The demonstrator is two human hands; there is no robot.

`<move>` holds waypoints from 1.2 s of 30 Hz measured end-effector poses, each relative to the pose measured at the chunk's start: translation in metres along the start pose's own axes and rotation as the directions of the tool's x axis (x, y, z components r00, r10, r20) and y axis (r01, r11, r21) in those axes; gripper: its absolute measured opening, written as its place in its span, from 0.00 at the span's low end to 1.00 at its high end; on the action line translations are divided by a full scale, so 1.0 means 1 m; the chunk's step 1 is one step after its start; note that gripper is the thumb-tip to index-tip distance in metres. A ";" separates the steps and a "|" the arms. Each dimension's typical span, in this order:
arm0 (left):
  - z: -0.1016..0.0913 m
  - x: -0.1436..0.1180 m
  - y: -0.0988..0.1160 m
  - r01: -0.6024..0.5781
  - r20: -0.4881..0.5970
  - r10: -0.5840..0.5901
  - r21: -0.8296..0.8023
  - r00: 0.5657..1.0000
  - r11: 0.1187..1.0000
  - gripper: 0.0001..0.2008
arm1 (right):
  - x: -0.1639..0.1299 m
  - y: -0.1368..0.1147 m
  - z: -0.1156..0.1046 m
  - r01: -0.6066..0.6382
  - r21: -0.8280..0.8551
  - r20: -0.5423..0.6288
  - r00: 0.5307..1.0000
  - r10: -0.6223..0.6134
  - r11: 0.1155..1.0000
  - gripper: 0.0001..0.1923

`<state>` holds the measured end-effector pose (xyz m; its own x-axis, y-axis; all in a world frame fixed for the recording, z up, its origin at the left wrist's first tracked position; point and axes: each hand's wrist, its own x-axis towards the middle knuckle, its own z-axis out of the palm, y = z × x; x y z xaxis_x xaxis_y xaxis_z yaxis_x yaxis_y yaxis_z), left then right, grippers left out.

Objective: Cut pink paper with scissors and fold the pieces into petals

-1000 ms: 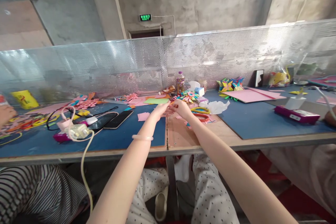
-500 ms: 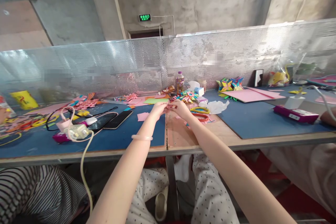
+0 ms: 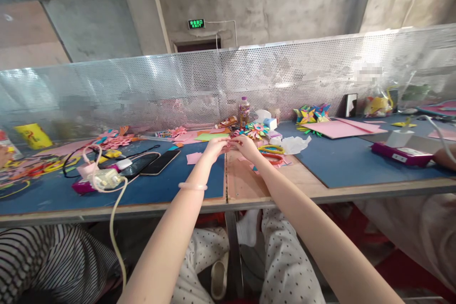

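Both my arms reach far out over the table. My left hand (image 3: 215,147) and my right hand (image 3: 246,146) meet fingertip to fingertip around a small pink paper piece (image 3: 228,147), held just above the seam between the two table boards. A pale bangle (image 3: 193,185) sits on my left wrist. A loose pink paper square (image 3: 194,157) lies just left of my left hand. A multicoloured folded paper flower (image 3: 258,129) stands right behind my right hand. What the fingers do to the paper is too small to tell.
Two phones (image 3: 149,163) and a power bank with cables (image 3: 101,178) lie on the blue mat (image 3: 171,185) at left. Scissors with coloured handles (image 3: 272,153), crumpled tissue (image 3: 295,144), a bottle (image 3: 244,111) and pink sheets (image 3: 338,129) sit right. A perforated metal screen (image 3: 142,90) backs the table. Other people sit on both sides.
My hands have stayed together at the same spot, with only slight finger shifts. The neighbour's hand at the far left edge has drawn back out of sight.
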<state>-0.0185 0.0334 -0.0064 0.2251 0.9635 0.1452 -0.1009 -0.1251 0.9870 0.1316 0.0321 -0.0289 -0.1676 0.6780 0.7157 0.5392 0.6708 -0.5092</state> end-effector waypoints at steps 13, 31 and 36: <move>0.003 -0.005 0.004 0.003 0.019 -0.002 -0.060 1.000 0.998 0.12 | 0.001 0.003 0.004 -0.094 0.000 -0.041 0.995 0.094 0.996 0.08; 0.000 0.004 0.000 0.010 0.001 -0.010 -0.152 1.000 0.988 0.07 | -0.003 -0.008 -0.001 0.111 -0.061 0.019 0.994 -0.110 0.992 0.11; 0.002 0.002 0.003 0.037 0.015 -0.036 -0.155 0.999 0.987 0.09 | -0.002 -0.006 -0.002 0.080 -0.088 0.011 0.997 -0.080 0.993 0.09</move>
<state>-0.0160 0.0345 -0.0032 0.2432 0.9636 0.1110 -0.2410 -0.0508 0.9692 0.1306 0.0254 -0.0262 -0.2189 0.6256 0.7488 0.5949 0.6939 -0.4058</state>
